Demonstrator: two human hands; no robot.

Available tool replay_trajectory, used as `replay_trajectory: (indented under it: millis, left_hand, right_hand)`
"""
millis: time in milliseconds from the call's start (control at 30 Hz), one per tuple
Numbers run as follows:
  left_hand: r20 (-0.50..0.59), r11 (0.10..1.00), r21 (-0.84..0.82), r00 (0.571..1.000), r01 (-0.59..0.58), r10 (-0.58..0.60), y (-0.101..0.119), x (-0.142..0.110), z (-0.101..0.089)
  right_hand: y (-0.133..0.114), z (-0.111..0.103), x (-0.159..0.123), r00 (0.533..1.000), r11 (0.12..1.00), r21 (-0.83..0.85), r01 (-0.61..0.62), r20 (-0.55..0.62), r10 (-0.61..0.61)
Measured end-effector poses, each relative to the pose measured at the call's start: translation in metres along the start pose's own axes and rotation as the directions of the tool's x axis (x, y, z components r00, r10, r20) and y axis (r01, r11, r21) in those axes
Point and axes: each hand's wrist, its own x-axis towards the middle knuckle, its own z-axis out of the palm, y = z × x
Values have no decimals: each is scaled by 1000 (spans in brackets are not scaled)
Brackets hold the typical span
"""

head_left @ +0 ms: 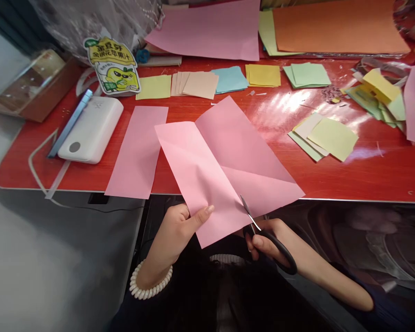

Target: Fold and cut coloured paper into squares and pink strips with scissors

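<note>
A folded pink paper sheet (221,161) hangs over the front edge of the red table (366,175). My left hand (180,228) pinches its lower left edge, thumb on top. My right hand (273,242) is closed around black-handled scissors (263,233); the blades point up and left, biting into the sheet's lower edge near the fold line.
A pink paper strip (138,150) lies left of the sheet. A white power bank (91,131) with a blue pen sits further left. Small coloured paper squares (263,76) line the back, scraps (387,99) pile at right, and large pink and orange sheets (335,25) lie behind.
</note>
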Motion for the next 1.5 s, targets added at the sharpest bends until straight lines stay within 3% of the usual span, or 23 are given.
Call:
replay_trajectory:
  millis: [833, 1500]
  left_hand:
    - [72, 998, -51, 996, 47, -43, -1, 7, -4]
    - [87, 996, -73, 995, 48, -42, 1, 9, -5]
  right_hand:
    - [-9, 7, -4, 981, 985, 39, -170, -92, 173]
    - [-6, 11, -4, 967, 975, -21, -220, -133, 215]
